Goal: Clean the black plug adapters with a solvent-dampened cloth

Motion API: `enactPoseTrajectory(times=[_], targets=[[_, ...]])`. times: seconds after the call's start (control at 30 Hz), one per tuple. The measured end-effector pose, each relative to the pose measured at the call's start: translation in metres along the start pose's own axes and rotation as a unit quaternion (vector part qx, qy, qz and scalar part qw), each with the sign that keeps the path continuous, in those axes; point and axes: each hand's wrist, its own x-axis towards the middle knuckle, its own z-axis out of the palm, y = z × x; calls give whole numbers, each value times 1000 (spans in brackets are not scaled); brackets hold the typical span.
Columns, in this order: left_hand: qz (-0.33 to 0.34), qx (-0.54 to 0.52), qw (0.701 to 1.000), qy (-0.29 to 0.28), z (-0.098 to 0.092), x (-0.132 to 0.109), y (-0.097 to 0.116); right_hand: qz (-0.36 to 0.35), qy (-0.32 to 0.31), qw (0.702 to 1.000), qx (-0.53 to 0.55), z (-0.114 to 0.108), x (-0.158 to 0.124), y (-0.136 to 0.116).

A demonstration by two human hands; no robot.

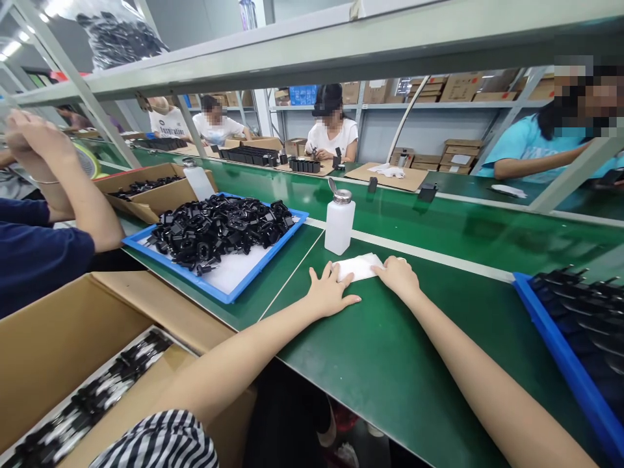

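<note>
A folded white cloth [359,267] lies on the green table in front of me. My left hand [330,292] rests palm down with its fingers spread, the fingertips on the cloth's left edge. At the cloth's right end, my right hand [400,275] pinches the corner between thumb and curled fingers. Just behind the cloth stands a white plastic bottle [340,224] with a metal top, its lid flipped up. Neither hand touches the bottle.
Left of my hands, a blue tray [233,296] carries a heap of small black plastic parts. Another blue tray [560,351], with black plug-like parts, is at the right. An open cardboard box [63,338] sits lower left. Co-workers sit opposite and at my left; a shelf beam [312,55] crosses overhead.
</note>
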Motion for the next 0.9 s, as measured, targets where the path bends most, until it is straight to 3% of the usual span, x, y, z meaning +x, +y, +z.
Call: enactPoseTrajectory(times=[0.13,0.4,0.53,0.9], targets=[[-13,-19,1000,-1,1,-5,4,-3,-41,999,27,-5,9,-7],[-88,-14,995,35,4,-14,15,-82,56,994,47,-6,-6,-43],[-123,36,991,42,5,-19,26,-127,66,989,31,4,-21,-56],[-105,58,992,40,2,-25,36,-166,35,982,80,14,-31,-60]])
